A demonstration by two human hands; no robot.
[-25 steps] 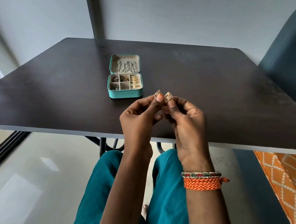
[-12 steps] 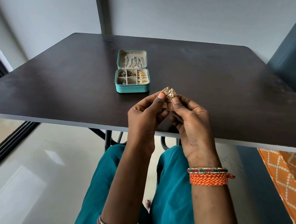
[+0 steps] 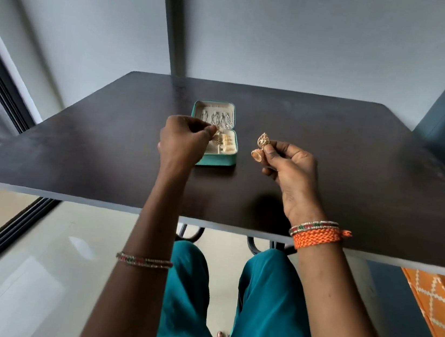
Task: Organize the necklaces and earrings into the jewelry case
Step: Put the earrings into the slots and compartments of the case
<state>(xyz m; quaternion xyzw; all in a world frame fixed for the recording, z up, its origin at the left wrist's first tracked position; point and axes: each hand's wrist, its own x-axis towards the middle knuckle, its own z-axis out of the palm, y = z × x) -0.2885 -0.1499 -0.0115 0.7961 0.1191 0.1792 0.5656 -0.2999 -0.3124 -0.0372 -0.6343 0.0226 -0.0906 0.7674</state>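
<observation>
Your hands have come apart since half a second ago, when both were pinched together around the gold earrings just above the near part of the table. Now your left hand [image 3: 183, 142] reaches over the teal jewelry case [image 3: 218, 160], thumb and forefinger pinched together above the open tray; something small and gold shows at the fingertips, but you cannot tell from this view whether it is held or already lying in a compartment. Your right hand [image 3: 291, 166] stays off to the right of the case, well apart from it, with its fingers clenched on a gold earring [image 3: 261, 147] that has a leaf-shaped top and a round lower part hanging beside your thumb.

Your case sits open on the dark table [image 3: 357, 163], toward the far middle, lid [image 3: 213, 114] tilted back with silver pieces hung in a row inside it. Its right-hand compartments hold gold pieces; the left-hand ones are hidden behind your left hand. An orange braided band [image 3: 317, 237] and a beaded bangle circle your right wrist, and a beaded bangle [image 3: 144, 260] sits on your left forearm.
</observation>
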